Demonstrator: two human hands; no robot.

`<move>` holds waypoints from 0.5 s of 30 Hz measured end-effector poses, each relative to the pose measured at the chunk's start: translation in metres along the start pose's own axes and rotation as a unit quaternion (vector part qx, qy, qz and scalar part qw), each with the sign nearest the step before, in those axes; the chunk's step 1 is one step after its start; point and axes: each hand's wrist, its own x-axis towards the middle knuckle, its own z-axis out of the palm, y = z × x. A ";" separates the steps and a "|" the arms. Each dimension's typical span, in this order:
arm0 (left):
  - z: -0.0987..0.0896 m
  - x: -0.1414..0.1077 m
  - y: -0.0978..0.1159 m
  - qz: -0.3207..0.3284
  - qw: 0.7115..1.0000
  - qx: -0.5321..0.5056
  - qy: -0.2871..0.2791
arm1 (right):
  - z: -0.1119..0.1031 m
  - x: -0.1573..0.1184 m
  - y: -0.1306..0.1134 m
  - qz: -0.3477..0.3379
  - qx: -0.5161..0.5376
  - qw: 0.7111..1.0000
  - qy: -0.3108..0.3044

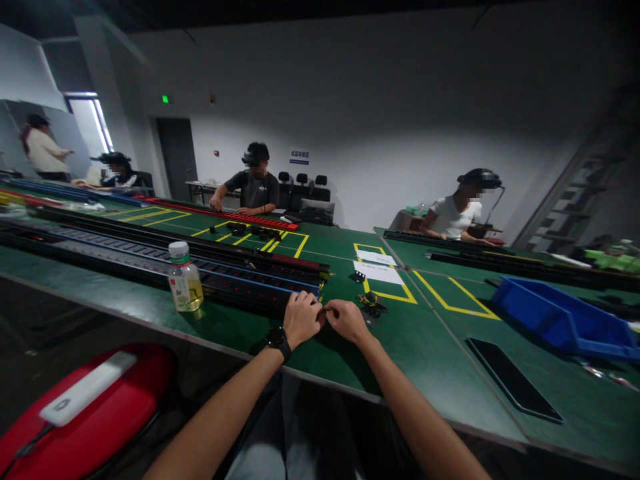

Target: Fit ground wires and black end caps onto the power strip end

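Observation:
My left hand (pixel 303 319), with a dark watch (pixel 278 342) on the wrist, rests at the right end of a long black rail assembly (pixel 240 283), its fingers bent over the end. Touching or nearly touching its fingertips is my right hand (pixel 345 318), closed with thumb and forefinger pinched together. Whatever sits between the fingertips is too small and hidden to name. Just right of my right hand lies a small dark part with yellow wires (pixel 370 301). Beyond it are a small black piece (pixel 359 275) and white paper sheets (pixel 379 273).
A drink bottle (pixel 185 280) stands at the left by the rail. On the right are a blue tray (pixel 560 313) and a black tablet (pixel 513 378). Several people sit or stand beyond the green table (pixel 425 363). A red stool (pixel 125 400) is at the lower left.

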 end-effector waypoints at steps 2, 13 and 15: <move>0.000 0.000 0.000 0.003 1.000 -0.002 -0.003 | 0.001 0.000 0.000 0.002 -0.003 1.000 0.000; -0.001 0.000 0.000 0.002 1.000 0.001 -0.005 | 0.001 -0.002 -0.004 0.006 -0.010 1.000 -0.003; 0.000 0.000 0.000 0.006 1.000 0.000 -0.006 | 0.001 -0.002 -0.004 0.010 -0.011 1.000 -0.004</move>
